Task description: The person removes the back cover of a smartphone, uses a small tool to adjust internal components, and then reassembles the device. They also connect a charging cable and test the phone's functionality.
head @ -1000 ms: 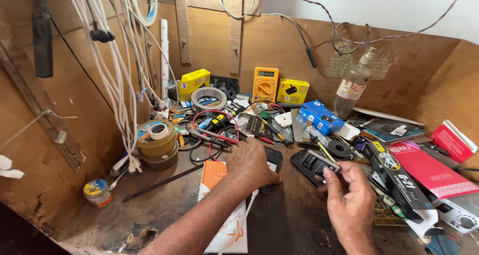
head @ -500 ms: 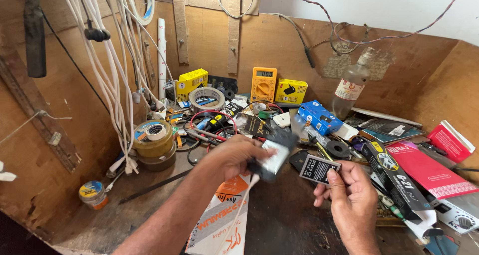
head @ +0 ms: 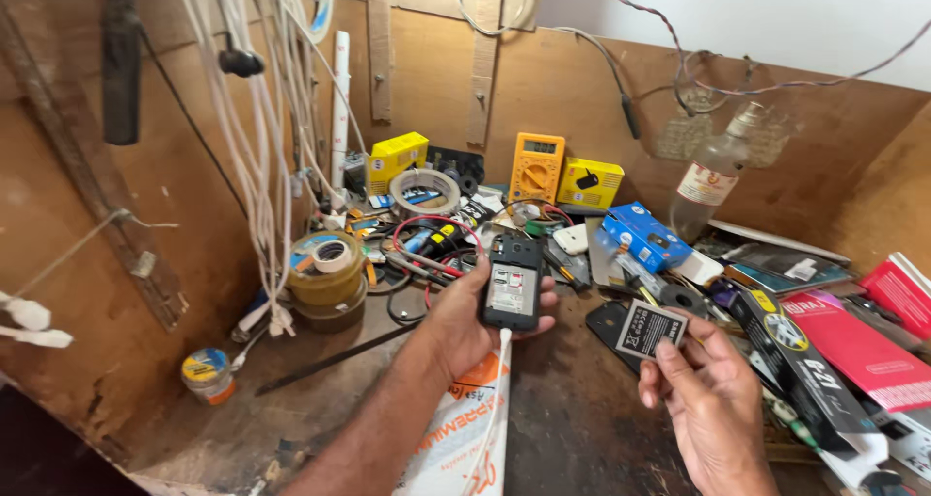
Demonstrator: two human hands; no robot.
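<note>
My left hand (head: 464, 329) holds a small black mobile phone (head: 512, 281) with its back cover off, the open battery bay facing me. My right hand (head: 706, 399) pinches a flat black phone battery (head: 651, 327) by its lower edge, a short way to the right of the phone. Both are raised above the dark, worn workbench (head: 582, 428). A black back cover (head: 609, 318) lies on the bench just behind the battery.
An orange multimeter (head: 537, 166), yellow boxes (head: 397, 158), tape rolls (head: 327, 268), a blue box (head: 645, 235), a clear bottle (head: 713, 176) and tangled wires crowd the back. Red and black packages (head: 834, 346) lie at right. A white bag (head: 465, 428) lies under my left forearm. White cables (head: 262, 137) hang at left.
My left hand has lifted the phone off the bench and turned its open back toward me. My right hand has picked up the battery and raised it beside the phone.
</note>
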